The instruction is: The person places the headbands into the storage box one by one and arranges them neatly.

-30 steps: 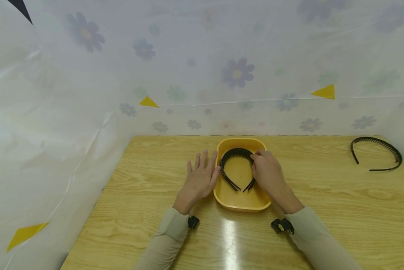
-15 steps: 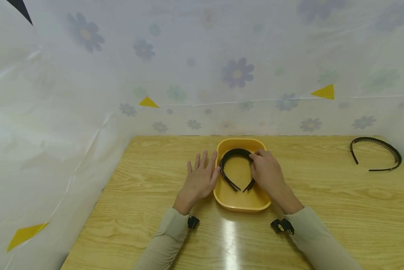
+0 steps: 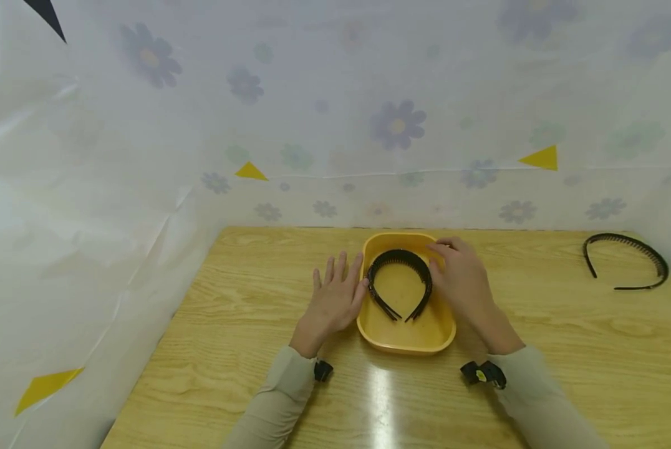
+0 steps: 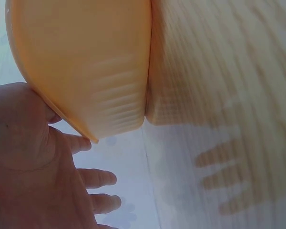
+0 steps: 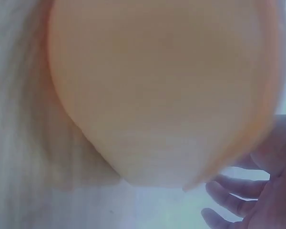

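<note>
A yellow plastic basin (image 3: 408,340) sits near the far middle of the table. Inside it lie black toothed headbands (image 3: 400,255), nested together with their ends toward me. My left hand (image 3: 335,304) has its fingers spread straight, the thumb side against the basin's left rim; in the left wrist view the hand (image 4: 33,162) lies along the rim. Over the basin's right rim is my right hand (image 3: 467,280), fingers loosely bent just beside the headbands and holding nothing. The right wrist view shows its bent fingers (image 5: 229,198) by the blurred rim.
Another black headband (image 3: 630,238) lies alone at the table's far right corner. Behind the wooden table (image 3: 257,299) hangs a pale flower-print sheet (image 3: 335,143), which also closes off the left side. Yellow triangles (image 3: 542,158) mark the sheet.
My right hand has let go of the headbands and shifted right to the basin's rim. The headbands stay in the basin. My left hand keeps its place, and the view has shifted slightly.
</note>
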### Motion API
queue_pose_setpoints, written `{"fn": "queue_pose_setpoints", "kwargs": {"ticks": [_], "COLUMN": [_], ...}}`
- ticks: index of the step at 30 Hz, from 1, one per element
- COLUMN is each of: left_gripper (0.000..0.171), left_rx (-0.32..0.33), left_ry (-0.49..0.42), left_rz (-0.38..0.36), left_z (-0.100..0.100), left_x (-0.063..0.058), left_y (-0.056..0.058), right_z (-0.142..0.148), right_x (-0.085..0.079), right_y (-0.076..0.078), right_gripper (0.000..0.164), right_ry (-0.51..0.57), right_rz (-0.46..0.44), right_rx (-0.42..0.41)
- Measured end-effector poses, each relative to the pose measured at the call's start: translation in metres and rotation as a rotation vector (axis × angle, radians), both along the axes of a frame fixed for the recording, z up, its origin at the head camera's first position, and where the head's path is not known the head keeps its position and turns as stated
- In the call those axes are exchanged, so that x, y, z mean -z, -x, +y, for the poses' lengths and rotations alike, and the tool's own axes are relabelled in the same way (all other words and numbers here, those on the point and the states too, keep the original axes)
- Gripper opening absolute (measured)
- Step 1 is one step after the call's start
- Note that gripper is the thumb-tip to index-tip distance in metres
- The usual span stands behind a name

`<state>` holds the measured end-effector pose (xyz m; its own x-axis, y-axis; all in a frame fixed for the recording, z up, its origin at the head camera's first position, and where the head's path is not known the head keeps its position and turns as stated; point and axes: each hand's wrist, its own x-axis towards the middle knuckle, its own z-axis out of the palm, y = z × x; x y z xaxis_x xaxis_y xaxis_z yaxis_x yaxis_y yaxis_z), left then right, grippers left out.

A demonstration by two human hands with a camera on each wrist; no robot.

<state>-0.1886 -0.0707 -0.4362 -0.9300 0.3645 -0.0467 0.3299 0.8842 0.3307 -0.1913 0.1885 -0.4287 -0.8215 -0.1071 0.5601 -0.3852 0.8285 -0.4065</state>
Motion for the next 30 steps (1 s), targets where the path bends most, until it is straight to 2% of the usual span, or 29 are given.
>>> {"fn": "queue_pose_setpoints", "kwargs": {"ticks": [6,17,23,30], "left_gripper": [0.062,0.061,0.061,0.061], "left_rx": [0.001,0.002,0.006,0.006], "left_ry": [0.013,-0.006,-0.004,0.01], "left_rz": [0.006,0.024,0.038,0.043], "left_z": [0.002,0.001,0.0,-0.002], "left_x": [0.0,0.004,0.006,0.006], "left_y": [0.002,0.003,0.003,0.004], "right_z": [0.023,0.063,0.08,0.103], "right_x": [-0.009,-0.017,-0.021,-0.017], "right_y": [-0.002,-0.007,-0.008,-0.003], "right_gripper": [0.033,0.05,0.054,0.054], "right_ry": [0.06,0.162,0.21,0.215], "right_rz": [0.021,-0.017,-0.035,-0.026], "right_rx": [0.02,0.069,0.105,0.181]}}
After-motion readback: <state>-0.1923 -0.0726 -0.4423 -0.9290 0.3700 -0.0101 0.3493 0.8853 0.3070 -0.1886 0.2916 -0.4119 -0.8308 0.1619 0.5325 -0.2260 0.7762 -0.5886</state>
